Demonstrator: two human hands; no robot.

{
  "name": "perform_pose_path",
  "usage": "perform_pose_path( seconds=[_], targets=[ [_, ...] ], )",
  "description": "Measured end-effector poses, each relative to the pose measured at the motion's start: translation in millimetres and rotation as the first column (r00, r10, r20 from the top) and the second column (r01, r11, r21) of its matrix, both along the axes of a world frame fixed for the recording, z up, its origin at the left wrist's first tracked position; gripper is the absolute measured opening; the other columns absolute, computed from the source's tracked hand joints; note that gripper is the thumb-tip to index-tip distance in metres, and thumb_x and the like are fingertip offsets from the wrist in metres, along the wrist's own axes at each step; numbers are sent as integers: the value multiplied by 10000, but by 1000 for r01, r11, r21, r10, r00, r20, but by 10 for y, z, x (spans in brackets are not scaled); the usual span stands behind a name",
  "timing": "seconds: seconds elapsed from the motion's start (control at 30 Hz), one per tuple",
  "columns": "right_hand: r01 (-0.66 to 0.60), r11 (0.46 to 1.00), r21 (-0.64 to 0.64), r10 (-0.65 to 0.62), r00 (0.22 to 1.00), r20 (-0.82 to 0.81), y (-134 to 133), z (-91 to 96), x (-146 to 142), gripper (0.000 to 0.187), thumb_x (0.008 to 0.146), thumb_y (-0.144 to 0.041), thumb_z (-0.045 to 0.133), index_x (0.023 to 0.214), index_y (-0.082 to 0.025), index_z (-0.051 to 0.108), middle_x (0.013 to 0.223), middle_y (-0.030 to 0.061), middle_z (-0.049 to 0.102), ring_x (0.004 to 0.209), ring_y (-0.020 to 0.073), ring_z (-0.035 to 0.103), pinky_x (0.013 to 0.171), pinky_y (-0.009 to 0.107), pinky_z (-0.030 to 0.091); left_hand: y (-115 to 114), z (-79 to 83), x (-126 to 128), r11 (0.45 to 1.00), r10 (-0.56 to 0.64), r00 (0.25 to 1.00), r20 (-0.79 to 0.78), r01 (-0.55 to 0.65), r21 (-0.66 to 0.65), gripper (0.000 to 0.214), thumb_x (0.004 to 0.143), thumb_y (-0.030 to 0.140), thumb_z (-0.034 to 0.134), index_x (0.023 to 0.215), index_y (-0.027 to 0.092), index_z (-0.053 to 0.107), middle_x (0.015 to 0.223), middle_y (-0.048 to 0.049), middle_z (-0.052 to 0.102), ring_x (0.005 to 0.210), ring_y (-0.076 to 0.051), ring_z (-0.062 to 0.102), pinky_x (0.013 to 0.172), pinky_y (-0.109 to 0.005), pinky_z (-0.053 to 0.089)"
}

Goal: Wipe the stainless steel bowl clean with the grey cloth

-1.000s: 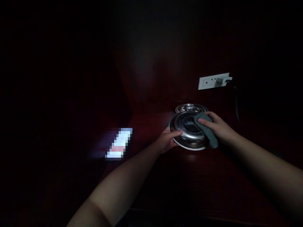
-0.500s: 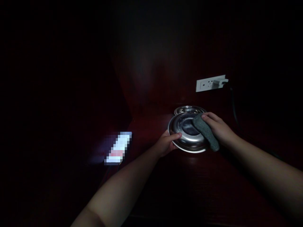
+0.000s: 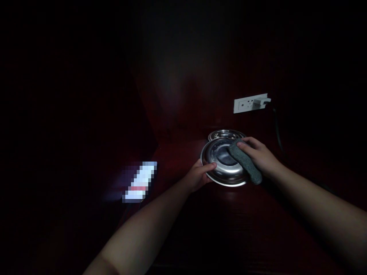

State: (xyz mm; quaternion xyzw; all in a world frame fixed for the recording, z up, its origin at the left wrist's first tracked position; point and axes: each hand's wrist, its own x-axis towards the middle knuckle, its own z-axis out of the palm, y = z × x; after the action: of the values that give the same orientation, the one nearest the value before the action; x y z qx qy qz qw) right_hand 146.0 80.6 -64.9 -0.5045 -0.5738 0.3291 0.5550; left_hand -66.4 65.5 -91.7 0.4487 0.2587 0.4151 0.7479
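Observation:
A shiny steel plate (image 3: 226, 173) is held tilted, its underside facing me. My left hand (image 3: 199, 175) grips its left rim, thumb lying on the metal and fingers behind it. My right hand (image 3: 259, 154) is closed on a grey-green cloth (image 3: 245, 160), which lies against the right part of the plate's underside and hangs down past its rim. The tips of some right-hand fingers are hidden behind the cloth. Just behind the held plate, more steel dishware (image 3: 225, 133) rests on the dark red surface, partly covered by the plate.
A lit, blurred-out screen (image 3: 140, 181) lies to the left of my left forearm. On the back wall is a white socket panel (image 3: 249, 104) with a plug in it, and a dark cable (image 3: 277, 130) runs down from there. Most surroundings are too dark to make out.
The whole view has shifted slightly, so everything sits a little further left and lower. The cloth stays on the plate's underside, and both hands keep their hold.

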Motion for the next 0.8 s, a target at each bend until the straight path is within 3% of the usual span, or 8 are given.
perform_pose_path(
  seconds=[0.3,0.67,0.8],
  targets=[
    [6,998,-62,-11,997,-77,-33,42,-25,371,666,-515,680,900,-235,615,801,18,639,687,185,592,629,331,476,-2,3,4,999,31,999,-16,-31,-24,456,706,214,681,1134,189,527,1036,-97,658,919,-214,636,787,-351,510],
    [59,998,-39,-57,997,59,-37,72,9,342,691,-506,653,892,-231,632,800,30,648,730,207,597,646,343,471,8,38,34,998,25,999,-27,-26,-54,421,700,208,682,1098,182,547,998,-90,667,870,-208,638,769,-372,516],
    [38,999,-38,-37,999,9,-45,83,8,335,671,-504,674,883,-248,637,801,31,657,716,219,606,647,360,478,20,37,28,997,17,999,-44,-20,-81,422,702,224,675,1103,171,553,1006,-103,661,869,-208,637,773,-372,512]
  ],
)
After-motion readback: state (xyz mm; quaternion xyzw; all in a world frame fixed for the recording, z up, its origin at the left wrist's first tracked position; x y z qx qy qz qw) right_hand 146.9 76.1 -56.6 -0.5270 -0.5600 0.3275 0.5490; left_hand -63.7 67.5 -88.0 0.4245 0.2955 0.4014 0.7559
